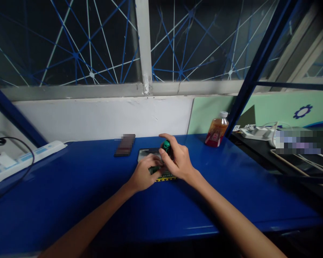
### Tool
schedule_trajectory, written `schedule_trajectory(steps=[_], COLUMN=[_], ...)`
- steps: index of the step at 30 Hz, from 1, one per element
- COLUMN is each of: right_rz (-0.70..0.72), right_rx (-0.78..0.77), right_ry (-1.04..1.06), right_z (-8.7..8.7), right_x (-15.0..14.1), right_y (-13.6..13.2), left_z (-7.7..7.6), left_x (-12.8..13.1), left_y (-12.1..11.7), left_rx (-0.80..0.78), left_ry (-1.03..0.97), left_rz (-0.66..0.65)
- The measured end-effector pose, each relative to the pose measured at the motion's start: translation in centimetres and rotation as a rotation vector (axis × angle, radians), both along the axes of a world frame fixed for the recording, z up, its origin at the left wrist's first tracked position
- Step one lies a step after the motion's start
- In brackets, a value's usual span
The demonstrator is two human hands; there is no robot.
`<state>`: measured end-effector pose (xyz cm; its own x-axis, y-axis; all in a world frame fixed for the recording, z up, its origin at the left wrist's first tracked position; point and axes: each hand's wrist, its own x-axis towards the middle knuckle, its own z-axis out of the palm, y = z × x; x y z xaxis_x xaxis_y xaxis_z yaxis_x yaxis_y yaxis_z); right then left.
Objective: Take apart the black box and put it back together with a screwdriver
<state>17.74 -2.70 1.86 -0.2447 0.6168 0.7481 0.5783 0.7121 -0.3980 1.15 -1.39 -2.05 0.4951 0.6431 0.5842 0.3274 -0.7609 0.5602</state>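
Right hand [181,161] holds green tool [166,144] at flat case [143,154] on worktop [43,200]; left hand [144,175] curls over case, grip unclear; apparently tool-handling step; next move calls for steady hold.

I note a capped bottle [215,134] standing at the tabletop's [97,172] right rear, a power strip [37,157] at far left, and a dark slab [125,145] lying near the rear edge, below the window [67,43].

Open lanes on both sides, obstacles toward the back.
Bare blue table [97,193] leaves passage between the left hand [144,173] and the power strip [25,161], and between the right hand [179,157] and the bottle [217,132]; the dark slab [124,146] and wall [104,118] obstruct behind.
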Motion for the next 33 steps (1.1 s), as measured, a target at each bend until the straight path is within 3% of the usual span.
schedule_trajectory(steps=[5, 17, 23, 33], right_rz=[-0.027, -0.058, -0.063, -0.077], right_rx=[0.049, 0.083, 0.088, 0.103], right_ry=[-0.012, -0.044, -0.039, -0.044], right_z=[-0.23, -0.36, -0.11, -0.02], right_x=[-0.32, -0.28, -0.25, -0.27], right_y=[-0.01, 0.11, -0.01, 0.00], left_z=[-0.36, 0.01, -0.13, -0.34], left_x=[-0.05, -0.04, -0.08, 0.04], left_y=[0.31, -0.18, -0.20, -0.23], left_rx=[0.089, 0.049, 0.095, 0.027], left_ry=[-0.059, -0.024, 0.058, -0.012], left_rz=[0.035, -0.022, 0.050, -0.006])
